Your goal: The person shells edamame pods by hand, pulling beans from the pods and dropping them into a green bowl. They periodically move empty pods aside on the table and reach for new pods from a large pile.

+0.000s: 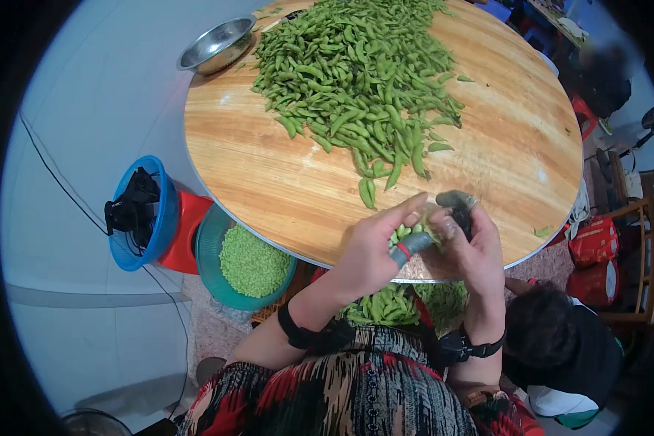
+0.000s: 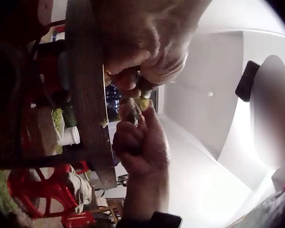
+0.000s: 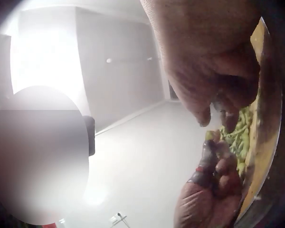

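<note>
Near the front edge of the round wooden table, both hands meet fingertip to fingertip. The left hand (image 1: 374, 251), its thumb in a grey cover with a red band, curls round several green beans (image 1: 402, 234). Close against it, the right hand (image 1: 479, 251) pinches a yellowish-green pod (image 2: 144, 103) with bent, partly grey-covered fingers. In the right wrist view a green tip (image 3: 209, 135) shows at the left thumb (image 3: 206, 159). The palms hide part of what is held. A large heap of green pods (image 1: 356, 80) lies beyond the hands.
A metal bowl (image 1: 218, 47) stands at the table's far left. Below the left edge are a teal basin (image 1: 209, 280) of shelled beans (image 1: 254, 261) and a blue basin (image 1: 168, 218) with black items. More pods (image 1: 385, 305) lie at the lap. Another person (image 1: 559, 349) is at the lower right.
</note>
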A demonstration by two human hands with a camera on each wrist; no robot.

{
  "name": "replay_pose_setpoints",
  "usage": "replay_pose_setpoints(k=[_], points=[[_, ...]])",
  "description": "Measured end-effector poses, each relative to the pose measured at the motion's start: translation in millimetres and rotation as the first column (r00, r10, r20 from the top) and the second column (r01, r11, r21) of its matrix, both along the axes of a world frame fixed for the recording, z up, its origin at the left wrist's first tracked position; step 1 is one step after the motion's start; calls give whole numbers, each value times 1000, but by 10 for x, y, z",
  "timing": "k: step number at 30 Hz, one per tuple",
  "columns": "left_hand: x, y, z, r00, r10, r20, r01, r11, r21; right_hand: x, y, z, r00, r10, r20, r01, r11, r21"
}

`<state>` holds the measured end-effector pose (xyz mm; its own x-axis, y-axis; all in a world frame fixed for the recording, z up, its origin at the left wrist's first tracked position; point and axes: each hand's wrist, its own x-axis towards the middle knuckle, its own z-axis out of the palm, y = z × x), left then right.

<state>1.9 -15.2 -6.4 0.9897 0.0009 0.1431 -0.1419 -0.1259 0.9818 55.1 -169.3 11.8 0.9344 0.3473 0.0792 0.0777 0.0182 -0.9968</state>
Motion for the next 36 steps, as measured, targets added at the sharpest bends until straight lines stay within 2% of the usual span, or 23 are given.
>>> replay_pose_setpoints(k=[2, 3, 7, 9, 10, 11, 12, 13, 14, 16, 18, 19, 21, 23, 24, 25, 26, 28, 29, 30, 32, 34, 36], points=[[-16, -60, 108, 988, 58, 143, -92, 965, 246, -24, 2, 64, 998, 70, -3, -71, 997, -39], [-22, -80, 124, 989, 72, 126, -102, 962, 254, -51, 7, 101, 998, 43, 54, -35, 989, -144], [-25, -25, 149, 978, 99, 181, -145, 954, 262, -117, 52, 98, 973, -22, 230, 73, 973, -219], [-17, 43, 188, 959, -19, 281, -74, 946, 316, -129, 68, 69, 995, -10, 96, 15, 998, -56], [-25, 73, 171, 959, -19, 284, -75, 946, 315, -133, 48, 86, 995, -9, 99, 15, 998, -56], [-33, 105, 133, 935, -93, 343, -40, 932, 361, -131, 12, 112, 980, 91, -176, -63, 986, 157], [-43, 126, 119, 902, -167, 398, -11, 913, 409, -136, -2, 132, 881, 239, -408, -77, 924, 374], [-57, 137, 124, 901, -164, 402, -15, 913, 407, -149, 22, 100, 817, 318, -482, -53, 872, 486], [-84, 144, 126, 885, -161, 436, -12, 930, 367, -169, 42, 55, 816, 319, -481, -56, 873, 484], [-129, 147, 103, 869, -150, 471, -13, 946, 325, -204, 78, -31, 763, 377, -525, 37, 785, 618], [-156, 129, 54, 932, -61, 358, 66, 998, -2, -225, 95, -43, 761, 352, -545, 74, 788, 612], [-216, 136, 61, 932, -56, 359, 62, 998, -6, -222, 81, -16, 785, 369, -497, 7, 797, 604], [-365, 183, 126, 996, -67, 54, 76, 983, -170, -208, -8, 52, 806, 388, -447, -61, 805, 590], [-482, 307, 183, 999, -46, -17, 43, 985, -165, -193, -129, 121, 874, 392, -286, -260, 876, 407], [-533, 348, 187, 995, -28, -97, 13, 988, -155, -200, -65, 141, 870, 397, -292, -262, 875, 407], [-561, 344, 139, 978, -104, -183, 18, 908, -419, -212, 40, 160, 900, 321, -295, -223, 921, 320], [-578, 347, 101, 978, -98, -186, 10, 906, -422, -222, 122, 170, 926, 245, -287, -182, 956, 229], [-580, 355, 52, 919, -274, -285, 22, 756, -655, -240, 220, 133, 930, 235, -283, -195, 967, 165], [-586, 338, 43, 964, -128, -231, 22, 910, -414, -270, 271, 133, 945, 228, -236, -202, 971, 127], [-591, 353, 18, 964, -123, -237, 14, 909, -416, -301, 302, 129, 956, 220, -193, -207, 974, 89], [-580, 394, -40, 999, -36, -3, 36, 998, -47, -353, 333, 154, 953, 232, -192, -227, 973, 48], [-579, 426, -23, 999, 6, -34, -6, 1000, -15, -431, 390, 177, 975, 218, -52, -220, 975, -38], [-595, 415, -56, 997, 10, -75, -9, 1000, 4, -441, 429, 79, 960, 170, 222, -130, 974, -184]])
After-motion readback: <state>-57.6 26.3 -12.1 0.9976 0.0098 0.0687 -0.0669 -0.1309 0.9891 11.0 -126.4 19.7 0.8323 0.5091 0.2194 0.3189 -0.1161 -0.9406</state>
